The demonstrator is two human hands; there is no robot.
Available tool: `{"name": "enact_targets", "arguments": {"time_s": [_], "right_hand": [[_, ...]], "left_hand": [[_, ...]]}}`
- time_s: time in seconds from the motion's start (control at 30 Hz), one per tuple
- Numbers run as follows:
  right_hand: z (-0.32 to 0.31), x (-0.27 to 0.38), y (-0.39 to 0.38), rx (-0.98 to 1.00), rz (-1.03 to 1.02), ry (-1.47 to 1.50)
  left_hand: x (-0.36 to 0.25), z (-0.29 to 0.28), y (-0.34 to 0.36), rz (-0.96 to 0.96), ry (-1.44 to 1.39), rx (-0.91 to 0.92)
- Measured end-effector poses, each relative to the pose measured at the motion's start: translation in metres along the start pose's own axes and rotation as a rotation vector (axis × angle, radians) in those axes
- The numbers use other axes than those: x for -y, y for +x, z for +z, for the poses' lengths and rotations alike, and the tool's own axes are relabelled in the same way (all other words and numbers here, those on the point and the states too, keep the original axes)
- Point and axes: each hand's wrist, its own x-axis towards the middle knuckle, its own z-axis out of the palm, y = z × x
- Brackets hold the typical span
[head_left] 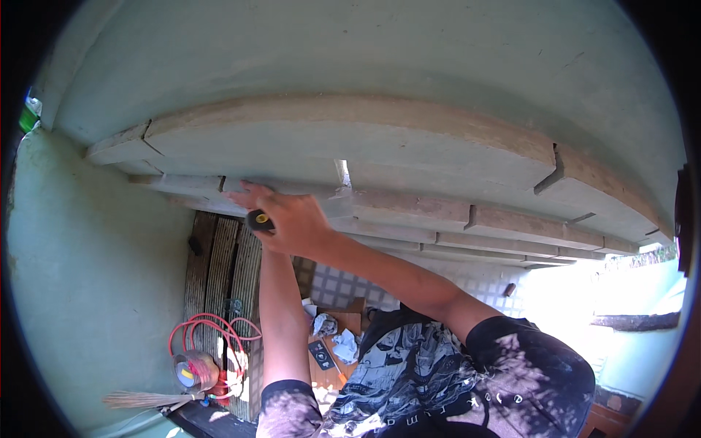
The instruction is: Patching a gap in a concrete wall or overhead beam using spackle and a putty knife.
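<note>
inside right grip [298, 223], black handle [256, 222]

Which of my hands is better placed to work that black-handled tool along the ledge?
Probably your right hand: it grips the black-handled tool close to the ledge. Your left hand is partly hidden behind it, fingers seemingly at the ledge, so it looks less ready.

Right hand [305, 221]: I grip a black handle [257, 219].
Left hand [252, 195]: partly hidden, perhaps touching a beam [416, 207].
Below: red hose [212, 316].
</note>
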Motion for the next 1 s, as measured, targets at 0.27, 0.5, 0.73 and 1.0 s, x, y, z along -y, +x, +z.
{"name": "enact_targets", "arguments": {"time_s": [0.27,0.5,0.73,1.0], "right_hand": [[0.047,-0.034,0.009,0.367,0.234,0.161],[0.076,-0.013,0.0,0.214,-0.133,-0.166],[0.059,-0.03,0.01,0.211,0.047,-0.123],[0.044,-0.039,0.016,0.412,0.183,-0.221]], "left_hand": [[0.01,-0.005,0.008,0.04,-0.054,-0.038],[0.023,-0.008,0.024,0.049,-0.09,-0.073],[0.034,-0.002,0.023,0.052,-0.134,-0.077],[0.038,-0.001,0.02,0.065,-0.19,-0.072]]}}
